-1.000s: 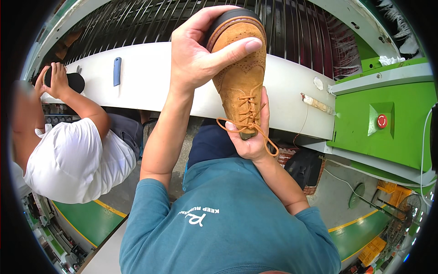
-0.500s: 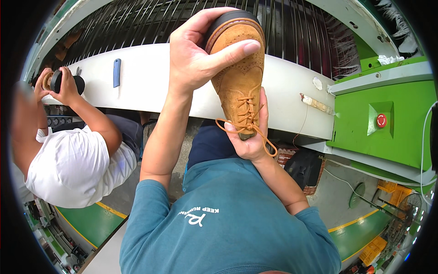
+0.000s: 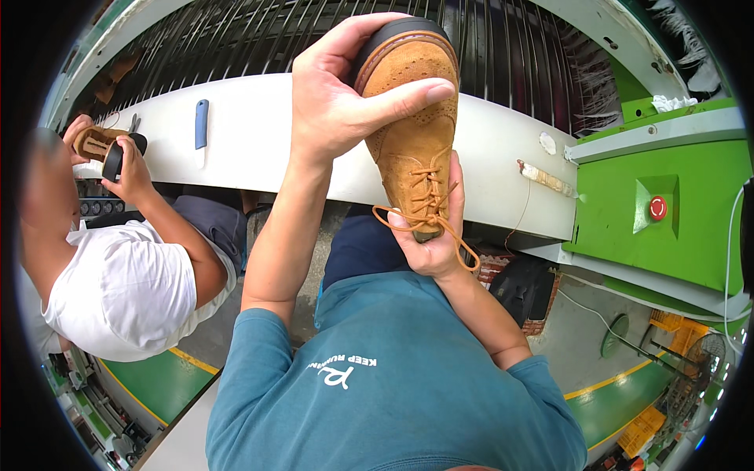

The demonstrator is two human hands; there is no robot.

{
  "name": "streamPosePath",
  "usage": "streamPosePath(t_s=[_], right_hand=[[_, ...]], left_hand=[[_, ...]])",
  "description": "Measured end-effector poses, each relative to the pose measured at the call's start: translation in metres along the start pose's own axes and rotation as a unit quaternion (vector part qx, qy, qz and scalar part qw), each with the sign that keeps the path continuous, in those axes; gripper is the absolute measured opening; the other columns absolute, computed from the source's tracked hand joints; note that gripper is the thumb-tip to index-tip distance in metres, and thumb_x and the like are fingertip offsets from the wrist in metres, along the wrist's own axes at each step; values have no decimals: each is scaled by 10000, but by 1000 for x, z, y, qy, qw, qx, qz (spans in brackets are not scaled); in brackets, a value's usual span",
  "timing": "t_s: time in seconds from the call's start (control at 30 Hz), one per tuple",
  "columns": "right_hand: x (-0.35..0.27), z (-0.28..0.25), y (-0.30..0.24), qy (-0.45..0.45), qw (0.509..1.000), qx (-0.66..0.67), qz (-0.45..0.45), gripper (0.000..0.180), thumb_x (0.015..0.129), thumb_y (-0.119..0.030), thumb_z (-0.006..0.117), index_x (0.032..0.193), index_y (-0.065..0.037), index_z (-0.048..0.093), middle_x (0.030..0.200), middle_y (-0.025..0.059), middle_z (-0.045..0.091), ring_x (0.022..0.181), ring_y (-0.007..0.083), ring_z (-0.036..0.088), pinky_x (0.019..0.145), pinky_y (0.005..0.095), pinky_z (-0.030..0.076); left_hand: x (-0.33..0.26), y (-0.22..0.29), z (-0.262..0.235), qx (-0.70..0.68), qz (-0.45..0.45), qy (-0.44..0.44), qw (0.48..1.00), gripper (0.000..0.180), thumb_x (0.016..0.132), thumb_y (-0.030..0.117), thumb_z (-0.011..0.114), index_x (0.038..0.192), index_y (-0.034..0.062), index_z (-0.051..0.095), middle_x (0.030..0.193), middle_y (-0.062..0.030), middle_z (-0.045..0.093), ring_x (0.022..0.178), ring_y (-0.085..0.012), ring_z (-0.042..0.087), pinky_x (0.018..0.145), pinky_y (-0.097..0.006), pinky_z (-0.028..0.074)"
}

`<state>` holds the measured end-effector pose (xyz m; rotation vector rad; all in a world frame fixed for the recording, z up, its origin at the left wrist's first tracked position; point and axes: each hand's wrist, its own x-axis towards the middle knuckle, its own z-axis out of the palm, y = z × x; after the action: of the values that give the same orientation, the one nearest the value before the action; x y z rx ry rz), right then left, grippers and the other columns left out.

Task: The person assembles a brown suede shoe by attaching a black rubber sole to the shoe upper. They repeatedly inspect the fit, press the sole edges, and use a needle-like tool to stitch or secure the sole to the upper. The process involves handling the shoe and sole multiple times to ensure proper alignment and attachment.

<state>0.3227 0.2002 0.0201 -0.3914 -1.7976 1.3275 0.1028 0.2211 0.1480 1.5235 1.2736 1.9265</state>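
A tan suede lace-up shoe (image 3: 410, 145) with brogue holes and a black sole is held up in front of me, toe pointing away. My left hand (image 3: 334, 98) wraps its toe end from the left, thumb lying across the upper and fingers behind the sole. At the near end my right hand (image 3: 432, 247) cups the heel, with its fingers running up the right side. Orange-brown laces are tied, and their loops hang over my right hand. The sole's underside is hidden from view.
A white ledge (image 3: 251, 133) runs behind the shoe, with a blue-handled knife (image 3: 202, 132) on it. Beyond are metal rollers (image 3: 259, 47). A green machine housing with a red button (image 3: 657, 208) stands right. At left, a co-worker (image 3: 129, 290) handles another tan shoe (image 3: 100, 147).
My hands and the shoe have barely moved; my left thumb has shifted slightly right. The co-worker has turned their shoe, so its opening now shows.
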Motion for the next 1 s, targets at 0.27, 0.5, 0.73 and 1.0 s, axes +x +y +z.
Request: streamPosePath(t_s=[0.27,0.5,0.73,1.0], right_hand=[[-1,-2,-1,11,1000,-15,-10,1071,985,-100,773,1754,39,40,1694,245,342,1550,334,439,1260,453,410],[6,-2,-10,48,993,-78,-75,1052,885,-154,853,1732,61,268,1559,302,480,1394,441,536,1174,507,462],[12,-4,-18,34,986,-118,-109,1039,924,-128,832,1734,81,216,1529,281,493,1367,391,555,1154,481,468],[8,-6,-22,23,987,-112,-116,1027,905,-132,834,1726,81,254,1531,294,498,1361,408,566,1150,485,476]], left_hand=[[1,3,3,-1,4,-6,1000,652,801,52,994,1370,-66,697,1176,-141,809,1065,-187,789,965,-329,646],[1,9,-1,-42,-9,7,999,636,766,69,1022,1311,-60,721,1129,-135,819,1020,-181,800,924,-328,667],[0,11,-7,-49,-5,1,999,625,778,50,1002,1318,-74,713,1120,-130,816,1024,-181,793,942,-333,655],[6,20,-10,-68,-26,-73,995,679,814,137,928,1388,-110,661,1250,-300,781,1118,-301,801,990,-428,661]])
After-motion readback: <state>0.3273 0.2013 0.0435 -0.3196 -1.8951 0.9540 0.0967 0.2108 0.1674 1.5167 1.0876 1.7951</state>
